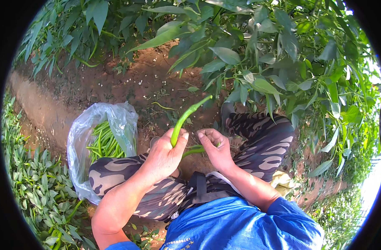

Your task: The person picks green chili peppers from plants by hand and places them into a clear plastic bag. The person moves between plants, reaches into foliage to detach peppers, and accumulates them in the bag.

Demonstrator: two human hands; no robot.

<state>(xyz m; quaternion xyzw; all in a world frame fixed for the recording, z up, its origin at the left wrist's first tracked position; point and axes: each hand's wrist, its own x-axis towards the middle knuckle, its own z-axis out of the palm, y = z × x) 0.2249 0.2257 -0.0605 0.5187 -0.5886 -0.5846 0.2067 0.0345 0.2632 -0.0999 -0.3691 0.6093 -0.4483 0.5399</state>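
My left hand (163, 154) grips a long green chili pepper (188, 115), which sticks up past the thumb with its curved end pointing up and right. Close by on the right, my right hand (216, 148) has its fingers curled around more green peppers (195, 150). These stretch across the gap towards my left hand; whether both hands hold them is hidden. Beside my left knee stands a clear plastic bag (74, 140), its mouth wide. Many picked green peppers (106, 142) lie inside it.
Leafy pepper plants (256, 56) crowd the top and right, some leaves hanging over my right leg (265, 140). Lower plants (40, 181) grow at the left. A loose pepper (163, 106) lies on the bare soil (137, 78). A yellowish bag (281, 183) sits by my right hip.
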